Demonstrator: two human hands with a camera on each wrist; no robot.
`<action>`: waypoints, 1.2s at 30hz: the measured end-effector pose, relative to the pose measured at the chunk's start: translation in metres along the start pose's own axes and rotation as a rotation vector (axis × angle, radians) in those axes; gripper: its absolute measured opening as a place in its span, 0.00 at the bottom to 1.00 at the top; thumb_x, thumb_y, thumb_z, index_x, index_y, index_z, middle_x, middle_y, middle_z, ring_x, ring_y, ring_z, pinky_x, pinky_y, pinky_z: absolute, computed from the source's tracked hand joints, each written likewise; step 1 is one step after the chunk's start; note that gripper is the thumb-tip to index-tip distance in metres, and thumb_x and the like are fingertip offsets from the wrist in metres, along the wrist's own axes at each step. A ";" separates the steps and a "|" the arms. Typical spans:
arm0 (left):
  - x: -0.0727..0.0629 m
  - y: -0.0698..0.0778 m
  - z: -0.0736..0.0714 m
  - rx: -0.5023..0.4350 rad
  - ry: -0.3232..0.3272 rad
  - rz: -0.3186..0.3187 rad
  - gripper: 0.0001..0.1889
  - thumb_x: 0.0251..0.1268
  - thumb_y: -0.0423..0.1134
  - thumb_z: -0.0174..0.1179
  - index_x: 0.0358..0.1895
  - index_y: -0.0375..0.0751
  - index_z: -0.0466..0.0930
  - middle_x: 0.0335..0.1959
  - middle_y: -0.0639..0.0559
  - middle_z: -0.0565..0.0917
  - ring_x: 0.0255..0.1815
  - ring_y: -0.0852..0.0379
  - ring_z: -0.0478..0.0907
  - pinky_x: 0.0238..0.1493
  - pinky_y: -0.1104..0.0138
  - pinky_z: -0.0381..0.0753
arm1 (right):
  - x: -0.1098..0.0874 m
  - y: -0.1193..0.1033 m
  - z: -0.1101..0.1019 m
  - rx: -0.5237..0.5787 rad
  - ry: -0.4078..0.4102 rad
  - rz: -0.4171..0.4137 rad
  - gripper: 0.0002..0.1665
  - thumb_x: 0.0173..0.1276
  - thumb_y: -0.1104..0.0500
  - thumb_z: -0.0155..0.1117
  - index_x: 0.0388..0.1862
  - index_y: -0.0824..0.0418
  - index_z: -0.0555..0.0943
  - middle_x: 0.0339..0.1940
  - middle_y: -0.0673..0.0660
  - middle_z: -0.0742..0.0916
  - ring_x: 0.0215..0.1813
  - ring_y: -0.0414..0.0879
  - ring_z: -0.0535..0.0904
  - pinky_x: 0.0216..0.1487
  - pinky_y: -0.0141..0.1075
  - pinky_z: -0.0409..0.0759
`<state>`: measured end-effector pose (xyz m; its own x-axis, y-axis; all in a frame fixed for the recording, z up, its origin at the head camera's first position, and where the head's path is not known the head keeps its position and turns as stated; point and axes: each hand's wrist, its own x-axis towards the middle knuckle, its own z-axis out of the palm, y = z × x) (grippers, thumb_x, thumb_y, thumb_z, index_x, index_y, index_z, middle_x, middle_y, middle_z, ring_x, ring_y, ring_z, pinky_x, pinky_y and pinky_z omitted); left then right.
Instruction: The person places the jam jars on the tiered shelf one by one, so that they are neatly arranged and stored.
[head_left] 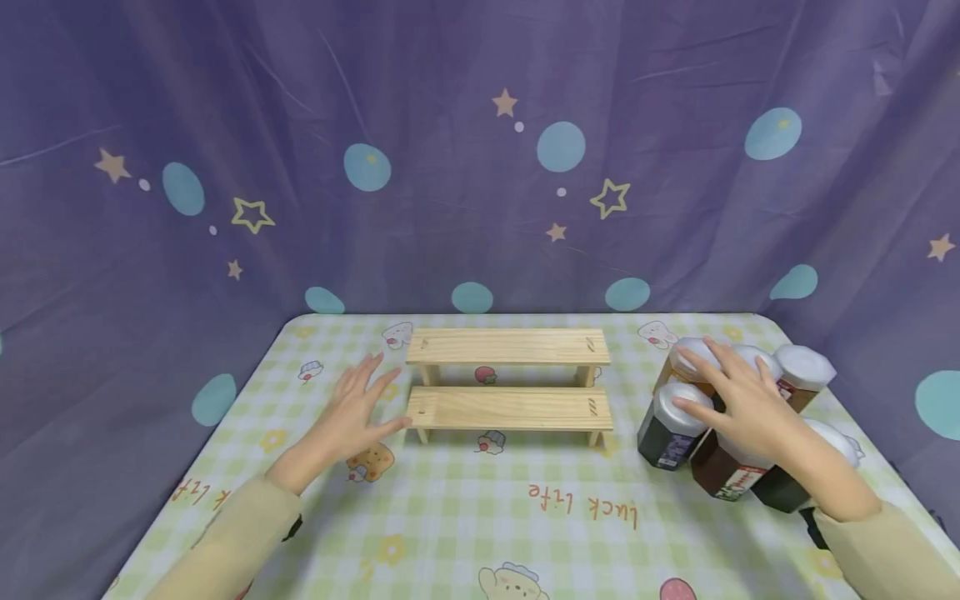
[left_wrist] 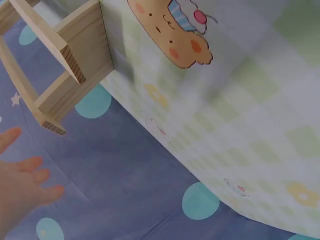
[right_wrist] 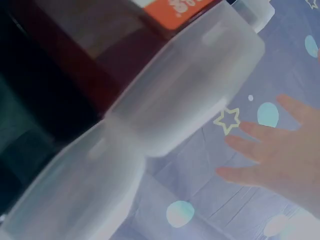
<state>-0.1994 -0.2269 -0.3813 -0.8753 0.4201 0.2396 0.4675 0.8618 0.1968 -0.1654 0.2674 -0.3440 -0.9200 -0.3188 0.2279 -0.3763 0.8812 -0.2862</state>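
My left hand (head_left: pixel 341 421), fingers spread, hovers over the cloth just left of a two-step wooden rack (head_left: pixel 510 406). In the left wrist view its fingertips point toward the end of that rack (left_wrist: pixel 87 40). At the right side, my right hand (head_left: pixel 753 408) is held palm down above a cluster of several jars with frosted white lids, its fingers spread and holding nothing. A dark jar (head_left: pixel 666 437) stands at the cluster's left front, beside a reddish-brown jar (head_left: pixel 720 471). The hand partly hides the middle lids. Close up, the right wrist view shows two lids (right_wrist: pixel 190 85) side by side.
A green-and-white checked tablecloth (head_left: pixel 450 525) with cartoon prints covers the table. Behind and at the sides hangs a purple curtain (head_left: pixel 450 233) with stars and blue dots. Another jar (head_left: pixel 806 375) stands at the back right, near the table's right edge.
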 end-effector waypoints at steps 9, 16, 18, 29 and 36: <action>-0.002 0.001 0.011 -0.177 -0.026 -0.050 0.40 0.50 0.58 0.59 0.64 0.40 0.60 0.64 0.37 0.56 0.61 0.34 0.55 0.53 0.41 0.58 | -0.017 0.015 -0.002 0.105 0.091 -0.037 0.41 0.59 0.50 0.60 0.69 0.53 0.55 0.64 0.72 0.59 0.60 0.72 0.54 0.56 0.63 0.42; 0.001 -0.002 0.023 -0.310 -0.048 -0.069 0.39 0.51 0.54 0.61 0.64 0.39 0.59 0.63 0.36 0.58 0.58 0.36 0.62 0.51 0.45 0.65 | -0.030 0.027 -0.006 0.203 0.170 -0.010 0.38 0.57 0.57 0.63 0.66 0.59 0.61 0.61 0.73 0.63 0.57 0.73 0.59 0.47 0.64 0.56; 0.002 -0.003 0.026 -0.335 -0.044 -0.071 0.38 0.51 0.53 0.61 0.64 0.38 0.59 0.62 0.36 0.59 0.58 0.36 0.62 0.51 0.46 0.65 | -0.035 0.029 -0.007 0.224 0.172 0.014 0.37 0.57 0.57 0.63 0.65 0.59 0.62 0.60 0.72 0.65 0.57 0.71 0.60 0.44 0.62 0.59; 0.007 -0.008 0.039 -0.512 -0.044 -0.122 0.37 0.50 0.47 0.64 0.63 0.37 0.60 0.58 0.37 0.64 0.57 0.38 0.64 0.55 0.49 0.63 | -0.060 0.043 0.005 0.209 0.286 0.087 0.28 0.58 0.59 0.62 0.58 0.59 0.70 0.55 0.56 0.72 0.51 0.21 0.60 0.51 0.25 0.59; 0.010 -0.015 0.044 -0.735 -0.137 -0.229 0.39 0.52 0.42 0.63 0.65 0.36 0.54 0.63 0.34 0.57 0.58 0.36 0.63 0.53 0.51 0.67 | -0.077 0.054 0.005 0.242 0.301 0.177 0.29 0.60 0.57 0.60 0.61 0.57 0.68 0.52 0.19 0.59 0.61 0.21 0.47 0.52 0.64 0.50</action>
<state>-0.2204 -0.2236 -0.4236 -0.9450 0.3271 0.0066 0.1933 0.5419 0.8179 -0.1153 0.3375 -0.3814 -0.9133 -0.0218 0.4066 -0.2628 0.7943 -0.5477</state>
